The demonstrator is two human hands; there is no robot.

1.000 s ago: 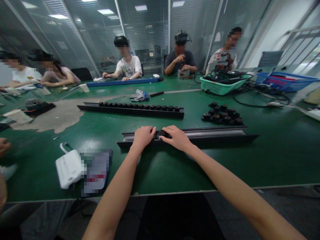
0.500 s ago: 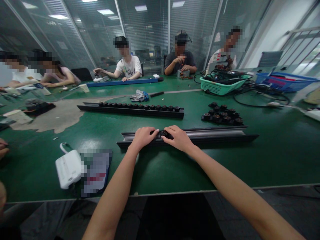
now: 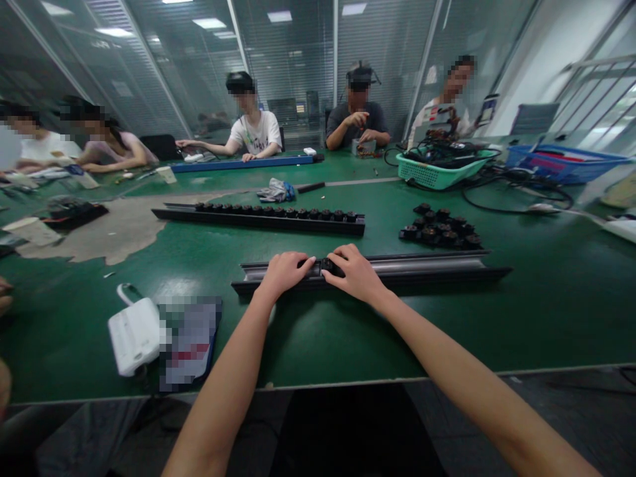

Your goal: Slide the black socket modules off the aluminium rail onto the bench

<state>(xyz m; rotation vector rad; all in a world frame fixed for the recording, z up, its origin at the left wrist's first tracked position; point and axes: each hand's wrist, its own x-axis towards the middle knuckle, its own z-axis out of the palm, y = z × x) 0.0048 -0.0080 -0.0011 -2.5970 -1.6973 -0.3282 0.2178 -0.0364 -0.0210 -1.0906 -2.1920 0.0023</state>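
Note:
A long black channel rail (image 3: 432, 267) with a silvery inside lies across the table in front of me. My left hand (image 3: 287, 273) rests over its left part, with fingers curled into the channel and the thumb pointing right. Dark material shows by that thumb, but what the fingers close on is mostly hidden. Close beside it, my right hand (image 3: 355, 273) grips a small black block (image 3: 326, 264) sitting in the channel, thumb at the near side and fingers bent over the far side. The right fingers partly cover the block.
Behind lies a second black rail (image 3: 258, 222) holding a row of black blocks. A pile of similar blocks (image 3: 441, 227) is right of it. A green basket (image 3: 437, 173), a blue basket (image 3: 566, 165), and a white device (image 3: 135, 336) stand around. Several people sit at the far side.
My right hand's fingers have lifted and bent slightly higher over the black block. My left hand and the rail stay in place. At far right, a person now holds up a phone-like object.

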